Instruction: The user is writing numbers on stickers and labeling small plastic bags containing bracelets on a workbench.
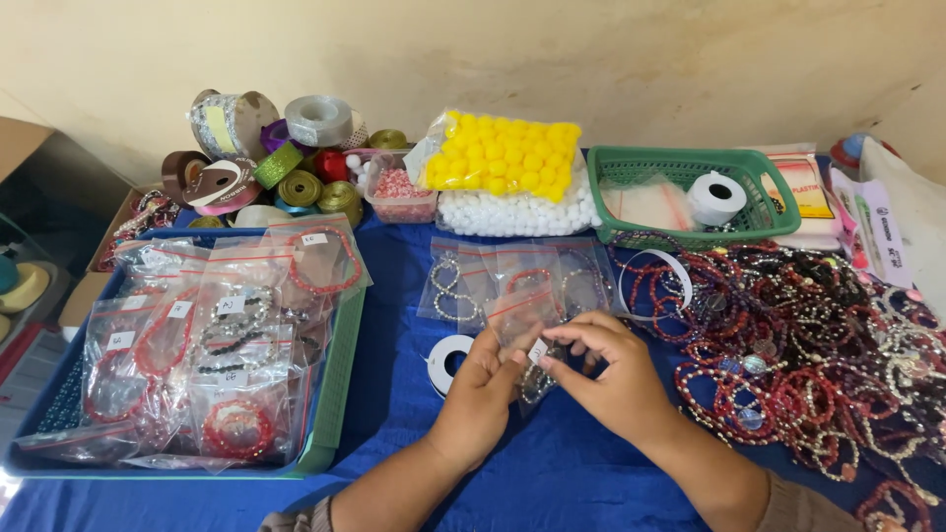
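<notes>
So there's a small clear plastic zip bag with a red seal strip (pixel 519 317), held up just above the blue cloth between both hands. It's tilted, with the seal end up and away from the person. There's a little white sticker label (pixel 537 352) on its lower part, pinched right at the fingertips. Something beaded and dark sits inside the lower end, hard to make out. The plastic is wrinkly and see-through.

Soft even daylight — faint shadows, no glare (mild edge bowing); focus sharp throughout.
</notes>
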